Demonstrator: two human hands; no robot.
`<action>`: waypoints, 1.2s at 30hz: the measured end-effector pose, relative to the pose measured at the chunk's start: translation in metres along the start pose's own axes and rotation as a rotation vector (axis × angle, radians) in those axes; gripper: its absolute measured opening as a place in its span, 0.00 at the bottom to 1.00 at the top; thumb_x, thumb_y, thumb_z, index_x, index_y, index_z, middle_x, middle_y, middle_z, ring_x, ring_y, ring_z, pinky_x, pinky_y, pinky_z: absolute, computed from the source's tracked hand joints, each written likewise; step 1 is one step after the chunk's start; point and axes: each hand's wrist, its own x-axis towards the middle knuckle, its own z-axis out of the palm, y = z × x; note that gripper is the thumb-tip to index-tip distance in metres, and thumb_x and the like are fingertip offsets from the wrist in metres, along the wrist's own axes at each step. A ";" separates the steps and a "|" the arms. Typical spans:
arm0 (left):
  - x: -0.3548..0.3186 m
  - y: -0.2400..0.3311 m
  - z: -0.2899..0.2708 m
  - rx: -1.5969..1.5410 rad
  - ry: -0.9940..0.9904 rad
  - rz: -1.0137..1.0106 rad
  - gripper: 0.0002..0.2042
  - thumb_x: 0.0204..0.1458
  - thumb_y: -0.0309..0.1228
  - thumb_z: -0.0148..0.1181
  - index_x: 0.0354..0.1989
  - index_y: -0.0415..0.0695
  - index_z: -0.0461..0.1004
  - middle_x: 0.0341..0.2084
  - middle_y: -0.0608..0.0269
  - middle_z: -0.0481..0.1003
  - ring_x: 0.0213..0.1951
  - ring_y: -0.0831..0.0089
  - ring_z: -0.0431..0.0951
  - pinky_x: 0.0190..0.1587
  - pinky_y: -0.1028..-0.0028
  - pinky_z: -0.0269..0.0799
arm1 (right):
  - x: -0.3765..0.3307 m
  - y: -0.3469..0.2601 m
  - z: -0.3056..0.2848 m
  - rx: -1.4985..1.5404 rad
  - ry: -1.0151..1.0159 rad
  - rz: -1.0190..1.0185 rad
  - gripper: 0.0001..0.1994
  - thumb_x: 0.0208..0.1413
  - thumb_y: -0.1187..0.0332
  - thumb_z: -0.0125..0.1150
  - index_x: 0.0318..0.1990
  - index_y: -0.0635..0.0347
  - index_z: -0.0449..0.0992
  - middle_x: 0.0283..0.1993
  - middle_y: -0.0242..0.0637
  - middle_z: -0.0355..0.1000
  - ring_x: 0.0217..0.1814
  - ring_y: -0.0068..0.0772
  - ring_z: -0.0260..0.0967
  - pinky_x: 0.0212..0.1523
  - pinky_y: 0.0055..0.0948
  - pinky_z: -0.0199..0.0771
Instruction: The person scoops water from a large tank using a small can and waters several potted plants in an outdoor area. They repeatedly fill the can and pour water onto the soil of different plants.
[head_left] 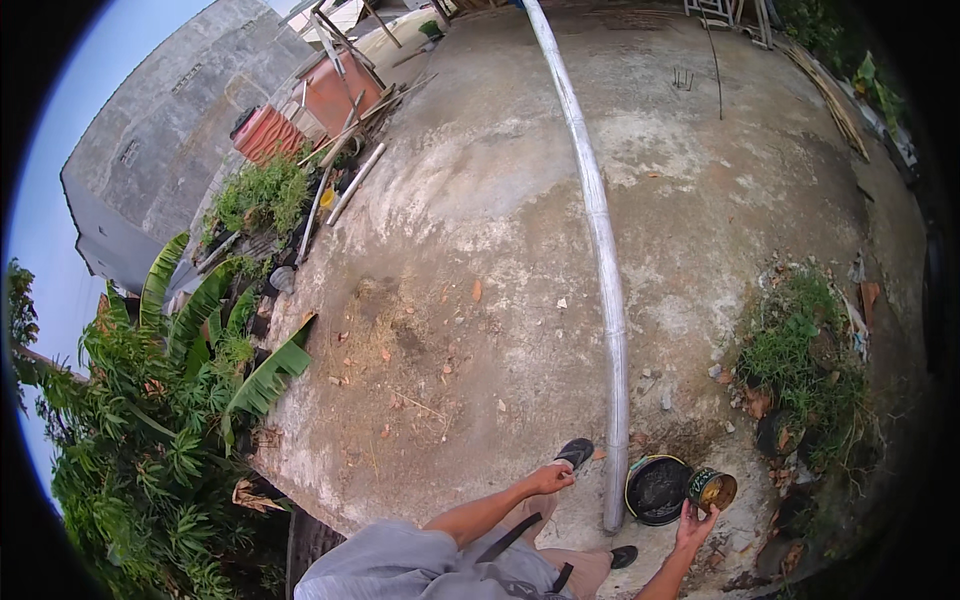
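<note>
My right hand [697, 525] grips a dark tin can [704, 487], tilted so that its yellow-brown inside shows. Right beside the can, and partly below it, stands a round black bucket [655, 492] with dark contents and a yellowish rim. Left of the bucket, a long whitish-grey bamboo pole [605, 270] runs from near my feet to the far edge. My left hand [550, 478] has its fingers curled closed above my dark shoe, apart from the pole; whatever it may hold is hidden.
Stained concrete [480, 300] with scattered dry leaves surrounds the pole. Leafy plants [150, 430] crowd the left edge, and a weedy patch [805, 350] grows at the right. Farther off are orange containers [340, 95], loose poles [355, 185] and thin rebar stubs [683, 80].
</note>
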 end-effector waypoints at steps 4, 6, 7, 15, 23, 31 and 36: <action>-0.018 0.001 -0.067 -0.063 0.176 -0.027 0.22 0.53 0.48 0.53 0.44 0.42 0.76 0.39 0.46 0.77 0.44 0.54 0.77 0.48 0.62 0.71 | -0.022 -0.012 0.057 -0.063 -0.028 -0.028 0.37 0.46 0.56 0.66 0.64 0.44 0.56 0.63 0.44 0.51 0.62 0.45 0.52 0.57 0.43 0.64; -0.036 -0.014 -0.096 -0.086 0.340 -0.102 0.20 0.52 0.45 0.53 0.43 0.42 0.77 0.38 0.46 0.78 0.43 0.54 0.78 0.47 0.62 0.71 | -0.059 -0.013 0.098 -0.064 -0.046 -0.026 0.36 0.45 0.56 0.67 0.63 0.45 0.58 0.63 0.43 0.51 0.61 0.43 0.53 0.56 0.43 0.65; -0.043 -0.020 -0.111 -0.059 0.388 -0.136 0.19 0.52 0.44 0.53 0.41 0.41 0.77 0.38 0.46 0.78 0.42 0.53 0.78 0.47 0.61 0.71 | -0.077 -0.019 0.112 -0.054 -0.054 -0.042 0.36 0.44 0.55 0.67 0.62 0.46 0.59 0.63 0.42 0.51 0.61 0.43 0.53 0.56 0.44 0.66; -0.112 -0.121 -0.113 -0.233 0.838 -0.360 0.17 0.49 0.41 0.51 0.30 0.39 0.79 0.32 0.43 0.77 0.37 0.50 0.79 0.42 0.59 0.73 | -0.086 -0.025 0.098 0.062 -0.060 0.021 0.34 0.42 0.54 0.69 0.59 0.46 0.63 0.58 0.41 0.55 0.57 0.40 0.54 0.53 0.44 0.68; -0.173 -0.066 -0.062 0.117 -0.274 -0.627 0.19 0.52 0.42 0.52 0.43 0.40 0.77 0.33 0.56 0.79 0.32 0.62 0.81 0.35 0.64 0.76 | -0.113 -0.074 0.059 0.394 0.109 0.024 0.30 0.38 0.55 0.72 0.51 0.45 0.67 0.54 0.40 0.58 0.53 0.39 0.58 0.49 0.43 0.70; -0.033 -0.078 -0.095 0.035 -0.340 0.015 0.20 0.53 0.47 0.56 0.45 0.43 0.74 0.40 0.55 0.77 0.39 0.66 0.78 0.39 0.65 0.72 | -0.148 -0.129 -0.089 0.546 0.376 -0.333 0.40 0.39 0.53 0.70 0.62 0.39 0.56 0.61 0.50 0.45 0.60 0.47 0.50 0.50 0.44 0.71; 0.006 0.030 -0.132 0.066 -0.261 -0.258 0.20 0.57 0.41 0.53 0.54 0.43 0.67 0.40 0.53 0.76 0.33 0.65 0.79 0.32 0.70 0.73 | -0.227 -0.096 -0.207 0.729 0.556 -0.506 0.44 0.38 0.52 0.73 0.63 0.48 0.54 0.55 0.50 0.52 0.56 0.45 0.57 0.52 0.46 0.72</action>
